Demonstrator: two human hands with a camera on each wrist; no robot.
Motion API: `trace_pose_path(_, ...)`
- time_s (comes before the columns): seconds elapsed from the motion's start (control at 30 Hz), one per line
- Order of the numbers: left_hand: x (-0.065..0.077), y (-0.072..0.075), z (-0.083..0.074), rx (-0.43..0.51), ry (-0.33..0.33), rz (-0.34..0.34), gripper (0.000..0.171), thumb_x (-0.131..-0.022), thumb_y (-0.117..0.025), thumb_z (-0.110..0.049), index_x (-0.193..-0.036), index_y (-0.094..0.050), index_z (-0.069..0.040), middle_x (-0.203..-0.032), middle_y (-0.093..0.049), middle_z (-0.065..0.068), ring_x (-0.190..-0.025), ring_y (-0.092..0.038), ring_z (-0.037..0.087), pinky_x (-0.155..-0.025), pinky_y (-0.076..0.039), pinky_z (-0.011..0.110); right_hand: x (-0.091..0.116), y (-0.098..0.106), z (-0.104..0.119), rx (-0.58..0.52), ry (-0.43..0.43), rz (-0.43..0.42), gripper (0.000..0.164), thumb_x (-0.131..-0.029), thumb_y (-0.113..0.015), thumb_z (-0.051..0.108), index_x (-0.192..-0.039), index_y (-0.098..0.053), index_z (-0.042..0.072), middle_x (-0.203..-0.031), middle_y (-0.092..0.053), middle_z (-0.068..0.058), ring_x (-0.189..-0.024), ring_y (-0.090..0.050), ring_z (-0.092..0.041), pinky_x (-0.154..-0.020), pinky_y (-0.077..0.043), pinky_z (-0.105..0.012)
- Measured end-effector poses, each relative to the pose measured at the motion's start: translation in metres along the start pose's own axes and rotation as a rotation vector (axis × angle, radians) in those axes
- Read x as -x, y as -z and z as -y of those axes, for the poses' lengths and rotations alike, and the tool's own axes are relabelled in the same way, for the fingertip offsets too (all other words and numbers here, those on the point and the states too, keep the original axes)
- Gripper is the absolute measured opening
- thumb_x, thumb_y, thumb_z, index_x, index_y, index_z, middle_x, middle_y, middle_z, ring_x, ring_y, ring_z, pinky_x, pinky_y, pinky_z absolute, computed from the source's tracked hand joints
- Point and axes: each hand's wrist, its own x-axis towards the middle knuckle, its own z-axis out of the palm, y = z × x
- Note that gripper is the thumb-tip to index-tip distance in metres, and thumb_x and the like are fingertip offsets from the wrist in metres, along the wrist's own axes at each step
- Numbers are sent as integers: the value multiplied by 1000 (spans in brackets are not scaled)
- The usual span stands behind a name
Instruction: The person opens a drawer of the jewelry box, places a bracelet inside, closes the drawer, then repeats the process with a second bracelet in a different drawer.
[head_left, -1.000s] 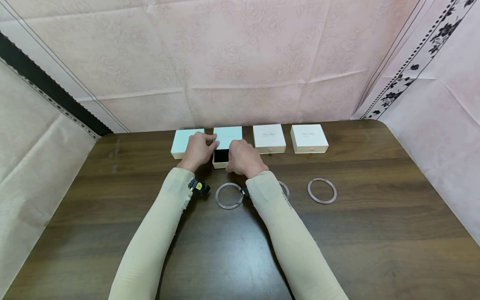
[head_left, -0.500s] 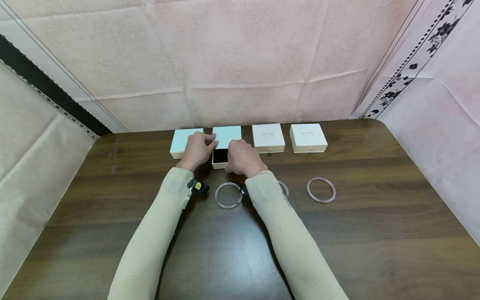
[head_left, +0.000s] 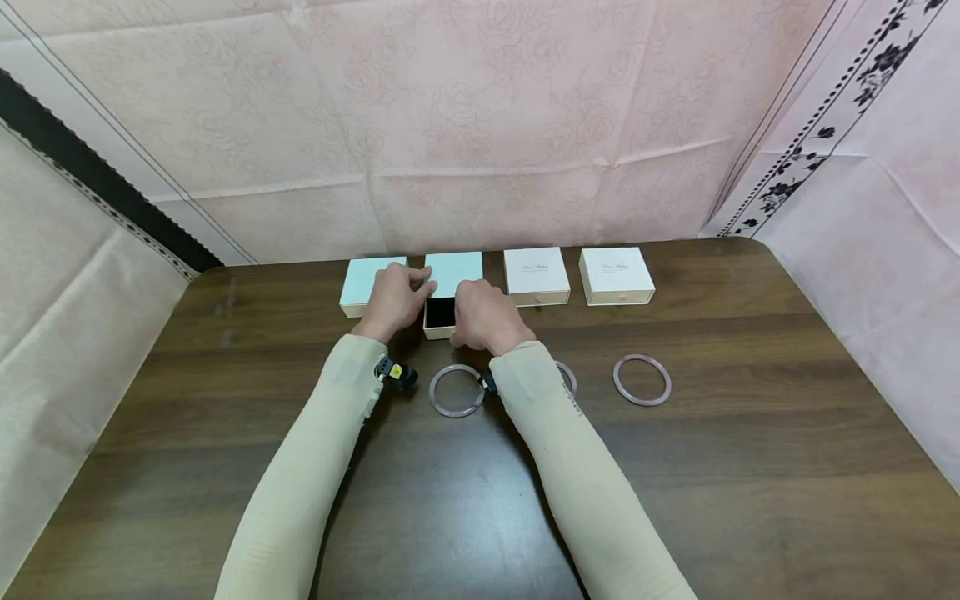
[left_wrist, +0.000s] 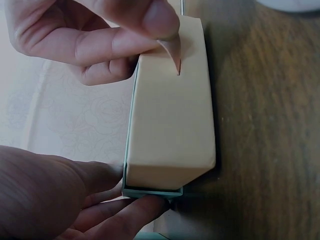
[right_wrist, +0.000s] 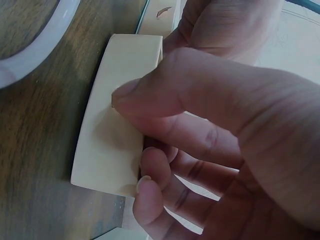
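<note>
In the head view, a teal-topped drawer box stands near the back of the table with its cream drawer partly out, showing a black inside. My left hand grips the left side of the teal sleeve between thumb and fingers. With thumb and forefinger, my right hand pinches the small ribbon pull tab on the drawer's front. Its other fingers curl above the drawer in the right wrist view. My right hand hides the drawer's right part in the head view.
Another teal-topped box stands left, partly behind my left hand. Two white-topped boxes, one nearer and a farther box, stand right. Pale bangles lie in front: a left bangle, a half-hidden bangle and a right bangle.
</note>
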Motion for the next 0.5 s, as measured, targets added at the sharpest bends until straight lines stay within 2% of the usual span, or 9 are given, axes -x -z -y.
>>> trace_pose_path(0.5,-1,-1,0,-1,-1,-7,36,-105,-58,-24,-138,-63,-9,-146,-60,7,-41,-33,12,-53,-38,28,1,0,1,23,-10,2,21,-87,-80,18,-72,-67,10,-71,-64,-2,-62,-57,-17,-56,-48,-31)
